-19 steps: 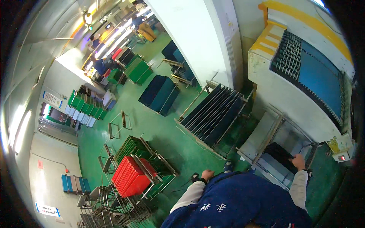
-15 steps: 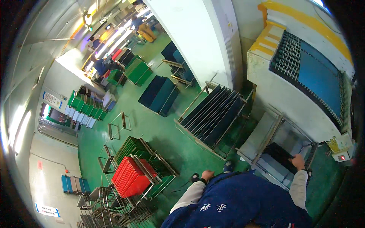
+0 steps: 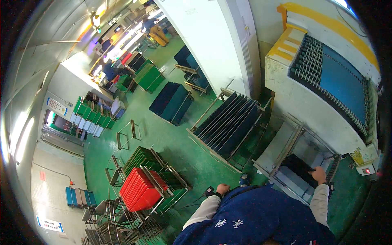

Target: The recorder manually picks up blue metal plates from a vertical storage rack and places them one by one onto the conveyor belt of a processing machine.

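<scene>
At the lower right, my right hand point(image 3: 319, 175) is closed over the right end of a flat black panel point(image 3: 299, 168). The panel lies tilted inside a metal rack point(image 3: 301, 132) with toothed rails, with pale grey sheets point(image 3: 278, 150) beside it. My left hand point(image 3: 222, 189) hangs low by my body, just left of my dark blue clothing. Its fingers are too small and turned away to read, and a black band or device point(image 3: 210, 192) shows at that wrist.
A conveyor machine point(image 3: 339, 81) with rollers and a blue panel stands on the right. Ahead is a rack of upright dark panels point(image 3: 228, 124) beside a white pillar point(image 3: 212, 36). Red panels point(image 3: 139, 190) sit in a rack on the left. People work at a far lit bench point(image 3: 122, 47).
My right hand has shifted very slightly on the black panel's end. My left hand stays nearly where it was.
</scene>
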The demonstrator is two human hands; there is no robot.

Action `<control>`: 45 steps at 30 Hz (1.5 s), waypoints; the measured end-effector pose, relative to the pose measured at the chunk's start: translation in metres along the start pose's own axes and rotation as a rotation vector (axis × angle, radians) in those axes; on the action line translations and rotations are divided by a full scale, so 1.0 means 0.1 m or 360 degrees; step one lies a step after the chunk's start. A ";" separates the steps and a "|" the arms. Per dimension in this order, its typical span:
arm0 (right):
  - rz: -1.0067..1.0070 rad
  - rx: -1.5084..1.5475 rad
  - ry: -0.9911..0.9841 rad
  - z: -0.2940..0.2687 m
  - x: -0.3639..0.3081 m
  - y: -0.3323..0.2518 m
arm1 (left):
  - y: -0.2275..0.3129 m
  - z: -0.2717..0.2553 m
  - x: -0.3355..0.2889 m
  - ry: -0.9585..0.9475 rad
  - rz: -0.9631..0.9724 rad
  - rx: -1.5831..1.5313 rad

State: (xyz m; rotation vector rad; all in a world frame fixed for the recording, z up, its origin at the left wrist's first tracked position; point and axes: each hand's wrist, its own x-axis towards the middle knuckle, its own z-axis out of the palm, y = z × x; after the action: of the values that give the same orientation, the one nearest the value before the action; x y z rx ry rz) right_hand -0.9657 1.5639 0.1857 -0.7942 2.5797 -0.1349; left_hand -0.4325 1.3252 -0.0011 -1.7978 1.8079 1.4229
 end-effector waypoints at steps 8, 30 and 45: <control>0.0046 0.0031 -0.0056 0.00 0.03 0.02 | -0.02 0.06 0.04 0.0006 -0.0017 -0.0048; -0.0163 0.0083 0.0185 0.02 0.03 0.02 | 0.03 0.10 -0.02 -0.0014 0.0002 -0.0136; 0.0004 0.0045 0.0003 -0.18 -0.08 -0.18 | -0.04 0.15 0.05 -0.0026 0.0000 -0.0089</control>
State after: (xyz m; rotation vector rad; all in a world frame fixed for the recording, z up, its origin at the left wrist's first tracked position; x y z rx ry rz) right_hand -0.9586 1.5524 0.2088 -0.7812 2.5749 -0.1709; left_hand -0.4370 1.3333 -0.0145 -1.8068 1.7772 1.4981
